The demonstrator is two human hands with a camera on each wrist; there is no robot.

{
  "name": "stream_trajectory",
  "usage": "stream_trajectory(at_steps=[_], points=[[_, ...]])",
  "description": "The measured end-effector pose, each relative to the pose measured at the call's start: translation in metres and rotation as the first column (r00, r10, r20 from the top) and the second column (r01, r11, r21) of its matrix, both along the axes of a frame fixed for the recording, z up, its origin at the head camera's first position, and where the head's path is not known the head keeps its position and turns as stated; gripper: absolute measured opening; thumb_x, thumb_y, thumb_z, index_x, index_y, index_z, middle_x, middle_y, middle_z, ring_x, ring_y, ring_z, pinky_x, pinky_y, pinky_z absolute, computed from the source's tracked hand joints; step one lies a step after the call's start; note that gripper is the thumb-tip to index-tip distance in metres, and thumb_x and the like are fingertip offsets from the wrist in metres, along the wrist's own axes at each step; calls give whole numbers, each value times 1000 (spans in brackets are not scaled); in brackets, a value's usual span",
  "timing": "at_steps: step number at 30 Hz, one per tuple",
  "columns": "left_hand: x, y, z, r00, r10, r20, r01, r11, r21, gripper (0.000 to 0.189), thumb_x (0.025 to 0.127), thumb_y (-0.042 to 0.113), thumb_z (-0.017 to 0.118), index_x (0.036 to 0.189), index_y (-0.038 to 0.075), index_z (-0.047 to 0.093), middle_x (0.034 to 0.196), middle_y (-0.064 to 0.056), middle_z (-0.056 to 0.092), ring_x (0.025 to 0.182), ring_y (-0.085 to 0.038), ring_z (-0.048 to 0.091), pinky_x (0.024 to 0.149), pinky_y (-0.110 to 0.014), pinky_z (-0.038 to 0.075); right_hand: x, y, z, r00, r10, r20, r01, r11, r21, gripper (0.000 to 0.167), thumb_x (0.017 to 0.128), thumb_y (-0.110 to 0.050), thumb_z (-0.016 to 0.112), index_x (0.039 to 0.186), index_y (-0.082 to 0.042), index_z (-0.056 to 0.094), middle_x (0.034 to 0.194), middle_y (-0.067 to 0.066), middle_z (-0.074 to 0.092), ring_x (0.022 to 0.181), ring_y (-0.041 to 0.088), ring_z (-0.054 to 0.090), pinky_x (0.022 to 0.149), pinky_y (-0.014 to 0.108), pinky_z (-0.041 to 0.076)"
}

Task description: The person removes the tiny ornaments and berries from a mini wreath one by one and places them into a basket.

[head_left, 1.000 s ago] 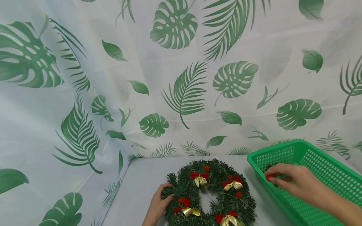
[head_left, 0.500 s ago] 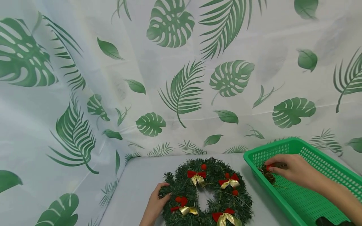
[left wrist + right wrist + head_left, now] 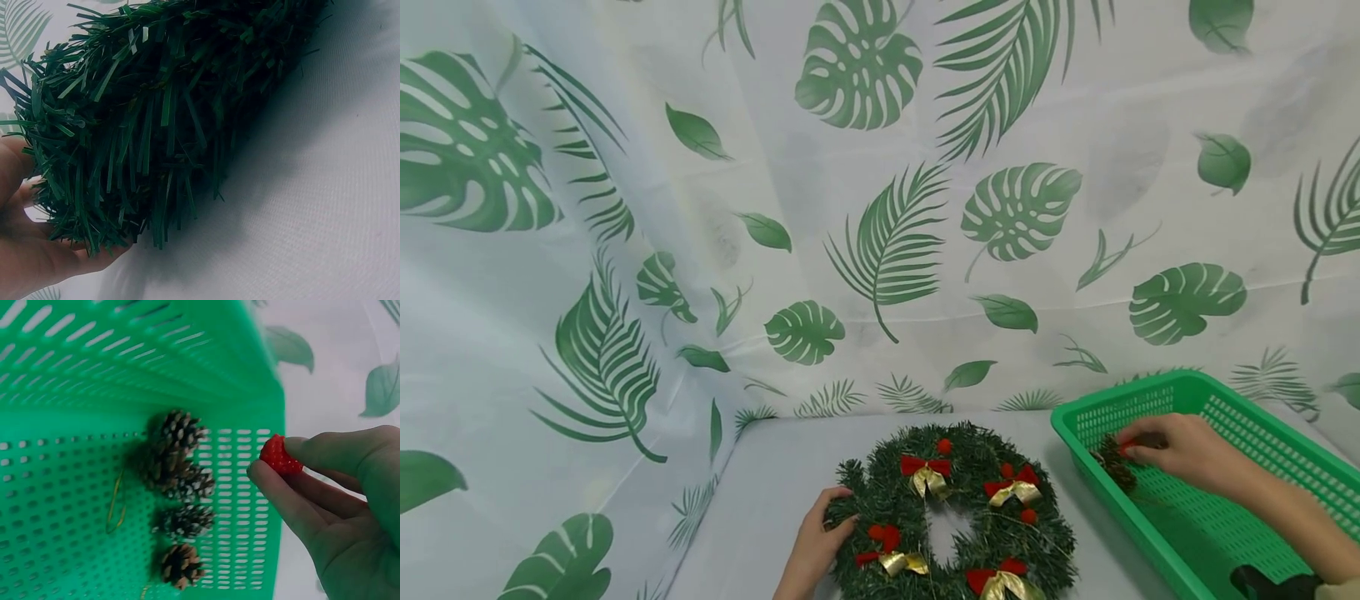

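A round green artificial wreath (image 3: 985,454) lies on the white-covered table, dressed with red and gold bows and red berries. My left hand (image 3: 814,542) grips its left edge; in the left wrist view the thumb and fingers reach round the tinsel-like foliage (image 3: 144,125). Over the green basket (image 3: 1206,533), my right hand (image 3: 1191,454) pinches a small bumpy red berry (image 3: 279,455) between thumb and fingertips. Several pine cones (image 3: 187,520) lie in the basket against one wall, just left of the right hand in the head view.
A gold wire loop (image 3: 115,501) lies on the basket floor. Something black (image 3: 1273,583) shows at the right forearm, near the bottom edge. A white leaf-print cloth (image 3: 880,358) hangs behind the table.
My right hand has shifted a little up and right inside the basket with the red berry, uncovering the pine cones. My left hand keeps its place on the wreath.
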State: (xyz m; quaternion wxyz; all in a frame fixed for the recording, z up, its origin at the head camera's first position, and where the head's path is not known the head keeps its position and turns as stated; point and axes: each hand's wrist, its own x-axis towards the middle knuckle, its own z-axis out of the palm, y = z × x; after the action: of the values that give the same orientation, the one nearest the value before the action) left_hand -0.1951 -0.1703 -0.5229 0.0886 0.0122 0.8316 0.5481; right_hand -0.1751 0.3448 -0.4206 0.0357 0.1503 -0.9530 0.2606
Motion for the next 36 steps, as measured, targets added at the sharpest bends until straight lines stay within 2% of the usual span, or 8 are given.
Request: stream_trajectory(at_steps=[4,11,15,22,25,27,32,36], points=[[1,0,0,1000,10,12,-10,1000,2,42,94,11,64,136,9,57,158,-33,36,113,-38,45,76,-44,38,-5,6,-5,999,2,39,-2,1000,-2,20,92,-10,74,108,1,76,95,4,77,75,-2,66,63,24,53],[1,0,-1,1000,7,0,-7,1000,-1,41,95,13,66,135,9,58,157,-32,38,141,-56,36,86,-50,46,-12,15,-14,997,-16,73,15,1000,20,20,92,-11,74,106,2,76,95,6,77,75,0,66,64,25,53],[2,0,-1,1000,12,18,-12,1000,5,42,94,11,65,135,9,58,157,-33,37,131,-51,46,79,-47,44,-15,17,-19,997,-25,76,22,999,45,18,91,-10,74,104,1,77,92,4,77,74,2,67,64,25,53],[2,0,0,1000,16,4,-16,1000,-1,41,95,14,66,135,10,58,157,-31,39,142,-57,35,96,-63,46,-21,22,-28,994,-40,102,30,995,91,17,90,-10,76,102,1,77,92,7,77,74,9,68,63,29,54],[2,-1,0,1000,15,10,-15,1000,10,42,95,12,65,135,10,58,157,-33,37,128,-50,50,83,-52,49,-23,24,-31,991,-52,124,41,995,90,16,89,-7,76,102,1,77,92,8,77,76,15,68,64,31,54],[2,-1,0,1000,14,14,-14,1000,20,42,94,10,65,136,9,58,157,-34,37,105,-36,57,72,-43,46,-24,25,-34,990,-52,134,41,996,83,15,88,-5,75,101,3,77,92,9,76,78,20,69,64,32,55],[3,-1,-1,1000,7,14,-8,999,52,44,93,8,63,136,7,57,156,-36,35,65,-16,41,59,-35,37,-27,29,-43,986,-44,161,34,997,65,18,86,0,75,102,8,75,93,14,76,81,28,70,66,35,57],[3,-1,-1,1000,7,9,-8,998,57,43,93,7,63,136,7,57,155,-36,37,57,-15,34,58,-34,36,-30,31,-49,984,-21,179,10,998,63,18,85,1,75,101,9,75,96,18,76,85,33,71,69,39,58]])
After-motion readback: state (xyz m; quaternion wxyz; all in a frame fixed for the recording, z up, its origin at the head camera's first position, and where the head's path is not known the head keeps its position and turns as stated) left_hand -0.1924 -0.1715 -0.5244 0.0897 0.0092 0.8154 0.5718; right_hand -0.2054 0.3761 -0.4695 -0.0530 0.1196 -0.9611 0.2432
